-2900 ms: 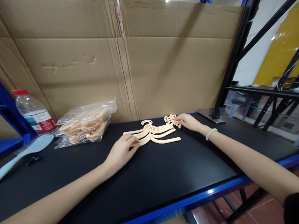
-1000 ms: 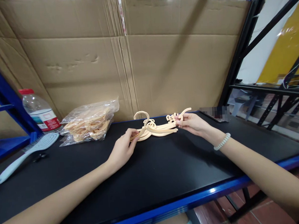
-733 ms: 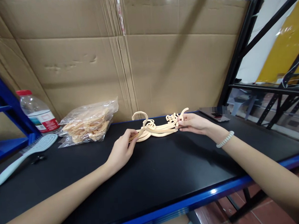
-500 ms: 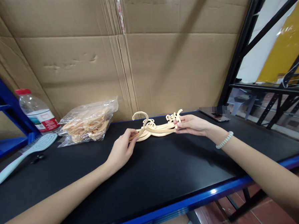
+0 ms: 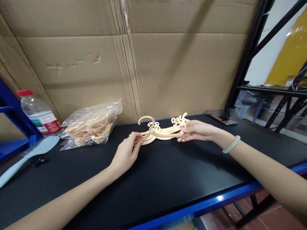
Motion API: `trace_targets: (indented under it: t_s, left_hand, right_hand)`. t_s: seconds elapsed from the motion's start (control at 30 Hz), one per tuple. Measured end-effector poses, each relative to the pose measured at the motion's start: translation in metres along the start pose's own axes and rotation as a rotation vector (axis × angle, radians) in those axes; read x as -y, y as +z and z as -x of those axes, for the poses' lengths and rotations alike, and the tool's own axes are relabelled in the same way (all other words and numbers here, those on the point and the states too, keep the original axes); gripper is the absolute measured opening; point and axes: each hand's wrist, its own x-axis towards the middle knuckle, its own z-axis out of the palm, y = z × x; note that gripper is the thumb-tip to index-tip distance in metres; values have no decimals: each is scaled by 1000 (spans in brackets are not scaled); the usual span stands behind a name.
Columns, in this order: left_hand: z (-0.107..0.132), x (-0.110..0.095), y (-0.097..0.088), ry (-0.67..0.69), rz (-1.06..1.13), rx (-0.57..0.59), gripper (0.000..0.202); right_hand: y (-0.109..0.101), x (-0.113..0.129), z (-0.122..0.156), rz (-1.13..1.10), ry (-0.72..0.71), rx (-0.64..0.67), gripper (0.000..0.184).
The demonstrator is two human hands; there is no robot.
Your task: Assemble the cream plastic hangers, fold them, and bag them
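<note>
A cream clothes hanger (image 5: 167, 135) is held level just above the black tabletop, its hook pointing up and curving left. My left hand (image 5: 126, 152) pinches the hanger's left arm between thumb and fingers. At the opposite end, my right hand (image 5: 199, 129) has its fingers closed around the hanger's tip. A small cream curved piece shows at those right fingertips; whether it is separate from the hanger is unclear. Behind lie more cream hangers (image 5: 151, 139), overlapping on the table. Several small cream hook-like pieces (image 5: 176, 121) are heaped beside my right fingers.
On the left stand a red-capped bottle (image 5: 44, 119) and a clear plastic bag (image 5: 92, 125) of cream pieces. A pale blue hairbrush (image 5: 29, 157) lies in front of them. A phone (image 5: 224, 120) rests at the back right. Cardboard (image 5: 192, 65) walls the rear.
The right fingers have shifted slightly, with lower fingers now reaching under the hanger's end. The left hand keeps its hold. The view has moved a little.
</note>
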Motion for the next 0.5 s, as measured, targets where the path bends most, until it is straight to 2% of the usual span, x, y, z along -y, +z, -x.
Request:
trace_targets:
  t_s: [0.5]
  left_hand:
    - [0, 1, -1, -29, 34, 5, 13]
  right_hand:
    - [-3, -12, -9, 3, -64, -32, 14]
